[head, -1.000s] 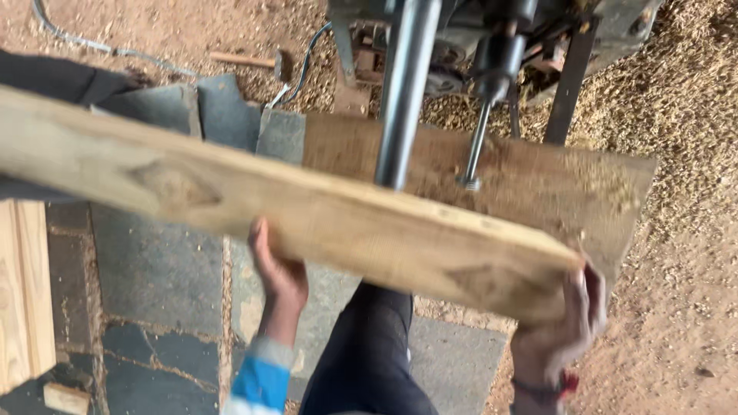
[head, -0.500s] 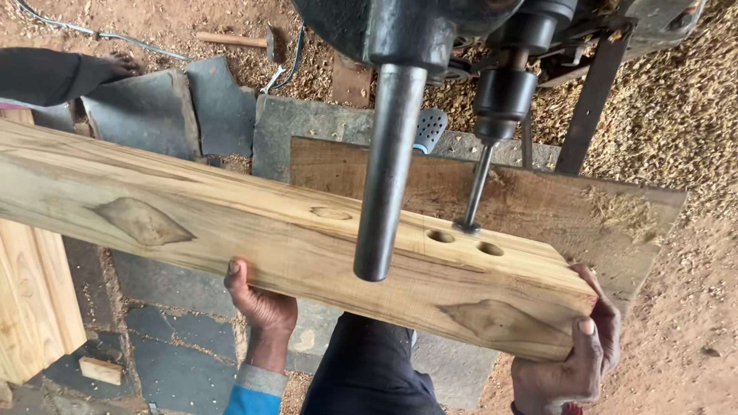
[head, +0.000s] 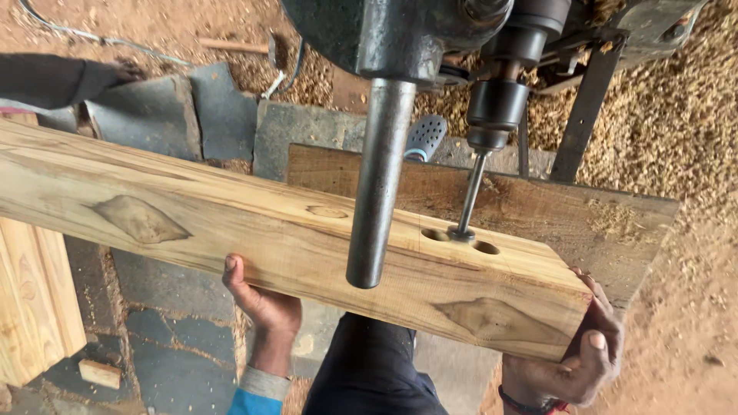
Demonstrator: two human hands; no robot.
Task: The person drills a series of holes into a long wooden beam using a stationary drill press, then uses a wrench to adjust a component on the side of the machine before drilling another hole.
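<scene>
A long pale wooden beam lies across a brown board table under a drill press. My left hand grips the beam's near lower edge from below. My right hand clasps its right end. The drill bit hangs from the dark chuck with its tip on the beam's top face, between two drilled holes. A steel handle bar of the press hangs in front of the beam.
Sawdust is heaped at the right and behind the machine. Grey stone slabs cover the ground at left. Pale planks lean at the lower left. Another person's dark sleeve reaches in at the upper left.
The beam has shifted slightly so the bit's tip now sits between the two holes. My right hand has slid lower on the beam's end.
</scene>
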